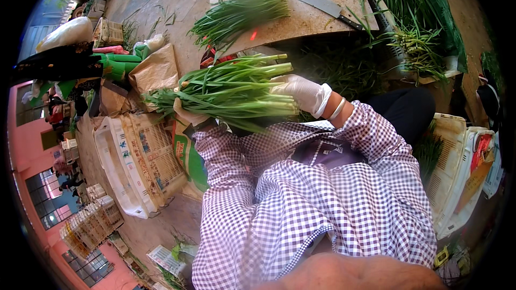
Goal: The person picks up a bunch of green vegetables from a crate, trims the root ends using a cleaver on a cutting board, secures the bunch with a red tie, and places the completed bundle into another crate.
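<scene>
Here, in the head view, 1 green bunch (231, 92) lies lengthwise between the left hand (189, 114) and right hand (302, 91).
Its long axis runs left to right: the left hand grips the leafy end from the near side, while the right hand's fingers touch the pale stalk ends; whether they close around them, I cannot tell. Beyond, 1 cleaver (319, 3) lies on a board (303, 28).
</scene>
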A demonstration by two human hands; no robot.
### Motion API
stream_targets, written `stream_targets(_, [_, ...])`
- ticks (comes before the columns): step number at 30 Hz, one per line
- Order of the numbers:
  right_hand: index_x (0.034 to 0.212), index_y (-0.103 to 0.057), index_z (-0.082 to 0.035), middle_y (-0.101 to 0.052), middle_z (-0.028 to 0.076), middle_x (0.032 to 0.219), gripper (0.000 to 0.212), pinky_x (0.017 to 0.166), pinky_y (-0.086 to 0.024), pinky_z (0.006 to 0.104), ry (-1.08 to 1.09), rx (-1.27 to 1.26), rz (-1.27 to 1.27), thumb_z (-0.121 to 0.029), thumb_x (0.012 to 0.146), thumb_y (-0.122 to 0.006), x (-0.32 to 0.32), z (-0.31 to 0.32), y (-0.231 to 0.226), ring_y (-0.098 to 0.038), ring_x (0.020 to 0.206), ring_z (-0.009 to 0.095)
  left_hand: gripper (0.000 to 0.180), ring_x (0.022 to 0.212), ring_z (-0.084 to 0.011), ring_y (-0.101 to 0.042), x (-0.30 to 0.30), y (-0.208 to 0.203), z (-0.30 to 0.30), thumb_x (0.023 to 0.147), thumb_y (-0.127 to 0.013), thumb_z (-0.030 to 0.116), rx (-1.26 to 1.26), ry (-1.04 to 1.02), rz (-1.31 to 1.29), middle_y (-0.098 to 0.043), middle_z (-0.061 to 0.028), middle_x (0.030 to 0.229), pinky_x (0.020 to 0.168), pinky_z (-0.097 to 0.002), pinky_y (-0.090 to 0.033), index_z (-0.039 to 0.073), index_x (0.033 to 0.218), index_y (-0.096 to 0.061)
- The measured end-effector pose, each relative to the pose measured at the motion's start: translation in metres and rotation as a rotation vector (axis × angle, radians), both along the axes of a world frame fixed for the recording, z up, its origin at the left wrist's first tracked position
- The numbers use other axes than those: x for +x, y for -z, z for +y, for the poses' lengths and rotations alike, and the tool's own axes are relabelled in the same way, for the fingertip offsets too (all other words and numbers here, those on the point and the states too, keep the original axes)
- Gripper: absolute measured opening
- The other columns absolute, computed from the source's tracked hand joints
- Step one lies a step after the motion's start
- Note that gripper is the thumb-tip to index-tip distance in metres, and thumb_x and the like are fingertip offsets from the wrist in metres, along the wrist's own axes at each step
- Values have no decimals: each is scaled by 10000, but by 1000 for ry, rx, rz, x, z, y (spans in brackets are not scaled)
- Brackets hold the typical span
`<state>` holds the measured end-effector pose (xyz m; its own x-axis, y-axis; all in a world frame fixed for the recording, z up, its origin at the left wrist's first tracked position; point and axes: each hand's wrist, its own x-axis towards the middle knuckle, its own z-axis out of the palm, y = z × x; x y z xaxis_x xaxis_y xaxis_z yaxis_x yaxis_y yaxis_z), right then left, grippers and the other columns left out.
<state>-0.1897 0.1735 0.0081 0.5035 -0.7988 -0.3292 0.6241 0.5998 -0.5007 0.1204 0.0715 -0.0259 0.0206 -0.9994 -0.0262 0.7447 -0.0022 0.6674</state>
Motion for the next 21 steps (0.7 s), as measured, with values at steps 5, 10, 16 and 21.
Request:
stream_targets(5, [1103,-633,-8,-679,49,972,189,761,-553,273,122,-11,-11,-97,937,-616,-3,-2,13,-649,829,117,533,1006,-350,-605,0,-1,3,771,-610,446,21,146,47,-627,-154,1129,854,-524,-516,72,1150,-622])
stream_targets(10, [899,-620,-52,-617,-1,823,79,670,-457,223,222,-238,186,-127,924,-627,-36,6,23,-534,703,74,523,1002,-354,-605,9,16,4,745,-601,400,170,-22,88,-640,-155,1107,882,-535,-502,48,1131,-627])
stream_targets(16, [933,-635,-40,-665,63,876,163,752,-498,301,150,-244,1143,-125,821,-718,-158,24,83,-620,790,192,574,1103,-406,-578,21,28,1,774,-541,401,340,-72,95,-608,-193,1241,976,-603,-448,56,1230,-590])
stream_targets(21, [1089,-661,-66,-662,98,1057,382,921,-471,351,517,-862,1569,-213,761,-791,-113,32,29,-616,1014,266,587,1120,-409,-571,14,23,4,782,-529,404,343,-96,57,-600,-202,1249,985,-597,-444,44,1243,-578])
